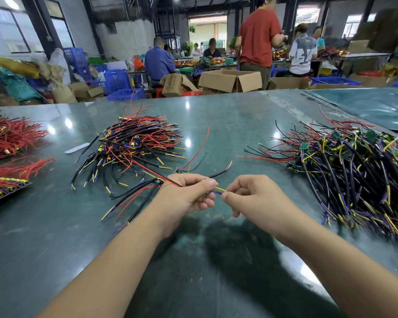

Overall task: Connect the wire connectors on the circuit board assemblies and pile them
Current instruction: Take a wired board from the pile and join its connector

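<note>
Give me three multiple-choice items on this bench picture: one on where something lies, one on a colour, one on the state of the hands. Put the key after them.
1. Where is the heap holding small green circuit boards?
A. at the right of the table
B. at the left edge
C. in a cardboard box

2. What colours are the short wires stretched between the two hands?
A. white and grey
B. yellow and purple-blue
C. green and orange

3. What are the hands doing?
A. both lie flat on the table
B. only the left holds something
C. both pinch the same wires

Key:
1 A, the heap with green boards lies at the right of the green table, while the middle pile shows mostly wires.
2 B, the short wires show yellow and purple-blue.
3 C, the left hand and the right hand curl their fingers on them from either side.
</note>
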